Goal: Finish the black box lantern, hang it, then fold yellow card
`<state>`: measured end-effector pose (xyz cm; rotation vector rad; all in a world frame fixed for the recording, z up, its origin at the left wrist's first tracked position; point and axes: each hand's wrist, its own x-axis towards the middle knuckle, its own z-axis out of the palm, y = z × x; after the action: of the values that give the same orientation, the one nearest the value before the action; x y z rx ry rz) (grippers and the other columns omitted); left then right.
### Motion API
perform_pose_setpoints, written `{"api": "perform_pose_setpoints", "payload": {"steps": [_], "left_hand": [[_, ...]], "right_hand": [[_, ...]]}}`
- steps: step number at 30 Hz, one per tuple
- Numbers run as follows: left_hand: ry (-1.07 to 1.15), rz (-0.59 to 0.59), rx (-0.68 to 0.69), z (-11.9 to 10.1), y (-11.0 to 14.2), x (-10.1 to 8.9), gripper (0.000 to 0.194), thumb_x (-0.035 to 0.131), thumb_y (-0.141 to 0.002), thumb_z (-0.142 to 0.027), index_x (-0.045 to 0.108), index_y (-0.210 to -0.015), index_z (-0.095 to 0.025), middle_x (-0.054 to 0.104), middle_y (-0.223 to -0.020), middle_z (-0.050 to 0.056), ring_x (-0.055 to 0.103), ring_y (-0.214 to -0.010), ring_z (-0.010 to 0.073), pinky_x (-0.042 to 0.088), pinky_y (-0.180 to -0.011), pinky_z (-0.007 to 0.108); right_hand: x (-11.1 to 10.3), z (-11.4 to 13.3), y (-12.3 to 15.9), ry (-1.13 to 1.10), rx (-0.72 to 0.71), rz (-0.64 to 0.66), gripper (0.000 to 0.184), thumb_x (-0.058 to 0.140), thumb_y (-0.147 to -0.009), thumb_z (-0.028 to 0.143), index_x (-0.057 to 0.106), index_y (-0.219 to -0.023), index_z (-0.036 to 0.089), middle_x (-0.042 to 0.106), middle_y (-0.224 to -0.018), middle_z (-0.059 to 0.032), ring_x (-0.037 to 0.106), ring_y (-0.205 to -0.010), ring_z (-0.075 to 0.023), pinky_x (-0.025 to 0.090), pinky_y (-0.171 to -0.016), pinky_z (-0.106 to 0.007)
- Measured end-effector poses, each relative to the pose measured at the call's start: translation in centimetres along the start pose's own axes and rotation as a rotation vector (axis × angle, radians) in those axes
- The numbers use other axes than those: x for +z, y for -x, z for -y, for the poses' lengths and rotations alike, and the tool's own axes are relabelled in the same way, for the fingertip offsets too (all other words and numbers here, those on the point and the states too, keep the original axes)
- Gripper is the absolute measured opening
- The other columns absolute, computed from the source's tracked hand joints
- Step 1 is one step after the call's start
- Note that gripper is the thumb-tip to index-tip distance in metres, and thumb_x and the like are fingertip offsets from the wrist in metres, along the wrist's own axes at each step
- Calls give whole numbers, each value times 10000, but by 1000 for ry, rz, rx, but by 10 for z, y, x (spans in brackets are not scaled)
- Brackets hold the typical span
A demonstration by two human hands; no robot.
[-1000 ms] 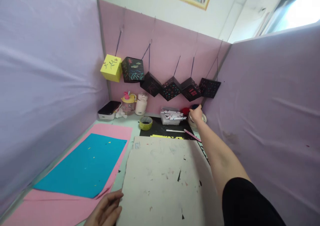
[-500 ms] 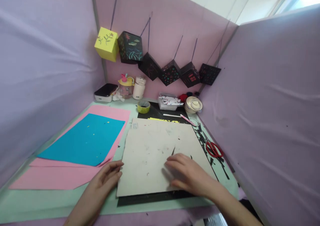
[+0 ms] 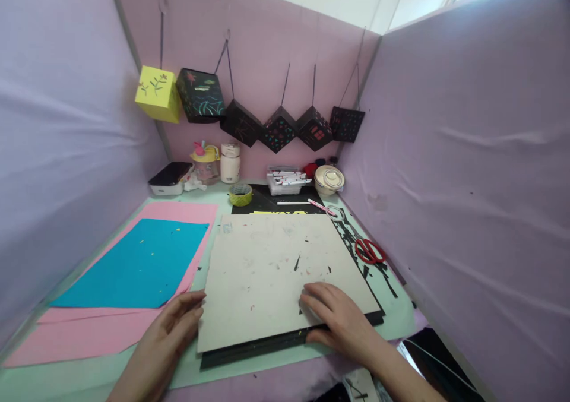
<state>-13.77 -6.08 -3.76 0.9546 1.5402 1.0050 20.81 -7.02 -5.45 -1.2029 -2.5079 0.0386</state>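
Observation:
A pale greyish-white board (image 3: 267, 271) lies in the middle of the table, with black sheets (image 3: 258, 347) showing from under its front edge. My left hand (image 3: 171, 325) is at the board's left edge, fingers slightly bent and apart, fingertips against the side. Across the front right part of the board reaches my right hand (image 3: 336, 316), its fingers spread over the surface and its thumb by the front edge. Thin black paper scraps (image 3: 297, 263) lie on the board ahead of this hand. What is under its palm is hidden.
Blue paper (image 3: 138, 265) on pink sheets (image 3: 75, 338) lies left. Red-handled scissors (image 3: 369, 252) and black offcuts lie right. Behind are yellow tape (image 3: 240, 195), a box of pens (image 3: 285, 181), a lidded bowl (image 3: 329, 179) and bottles (image 3: 230, 163). Decorated cubes (image 3: 279, 130) hang above.
My right hand has drawn back toward the board's front edge, uncovering the black scraps. My left hand stays by the left edge. The camera view has shifted somewhat.

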Motion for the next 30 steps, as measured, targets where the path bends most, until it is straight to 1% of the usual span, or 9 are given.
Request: {"api": "perform_pose_setpoints", "payload": {"steps": [8,12,14,16,17,19,22,26,30], "left_hand": [[55,65,-62,1,-2,1,514,749,-700,-479,593,-1137,-257,589,-1320,66,582,-1164,286,541,-828,270],[-37,35,-34,0,-6,0,466,767,-666,-476,660,-1064,-258,598,-1316,56,526,-1243,289,519,-873,244],[-77,60,-35,0,-7,0,451,745,-684,-493,675,-1066,-264,590,-1331,53,551,-1214,294,532,-847,250],[-116,68,-24,1,-8,0,438,717,-709,-509,680,-1074,-271,582,-1344,47,568,-1192,299,538,-829,258],[-138,67,-16,2,-8,-1,431,700,-725,-516,678,-1083,-278,579,-1348,42,566,-1194,299,537,-831,261],[-192,61,-4,3,-8,-1,418,660,-760,-530,670,-1104,-291,574,-1355,30,550,-1216,294,529,-856,267],[-279,55,20,5,-8,-4,408,606,-800,-532,659,-1129,-297,570,-1361,21,514,-1258,294,504,-930,302],[-332,75,30,9,-9,-7,424,553,-827,-550,641,-1156,-298,567,-1360,21,485,-1286,297,487,-970,341],[-333,103,3,16,-12,-9,456,536,-829,-595,619,-1177,-312,551,-1375,14,462,-1306,293,478,-988,342]], "right_hand": [[-1,0,-3,-70,55,30,692,767,-711,481,529,-1286,179,533,-1320,-169,493,-1216,-300,448,-1011,-468],[-23,-8,-6,-189,50,40,660,723,-740,536,539,-1289,220,537,-1331,-141,505,-1218,-279,450,-1010,-430],[-39,-32,-16,-218,149,-60,443,594,-880,465,563,-1258,237,583,-1277,-115,546,-1175,-237,461,-987,-387],[-51,-72,-33,-116,325,-219,301,498,-946,380,619,-1166,214,643,-1157,-105,594,-1074,-221,475,-925,-359],[-54,-94,-44,-29,417,-210,283,492,-948,348,637,-1137,195,656,-1117,-107,609,-1024,-219,476,-892,-343],[-54,-140,-66,178,564,-63,256,469,-944,259,675,-1075,180,671,-1055,-106,612,-985,-220,459,-849,-316],[-42,-191,-94,241,612,-4,234,499,-894,151,714,-987,144,674,-1014,-134,604,-985,-228,432,-822,-291],[-27,-218,-109,285,607,32,180,553,-858,140,732,-871,156,676,-947,-113,596,-946,-202,409,-814,-258],[-41,-232,-118,369,632,-78,279,439,-923,191,711,-965,146,640,-1046,-141,550,-996,-230,393,-843,-294]]}}
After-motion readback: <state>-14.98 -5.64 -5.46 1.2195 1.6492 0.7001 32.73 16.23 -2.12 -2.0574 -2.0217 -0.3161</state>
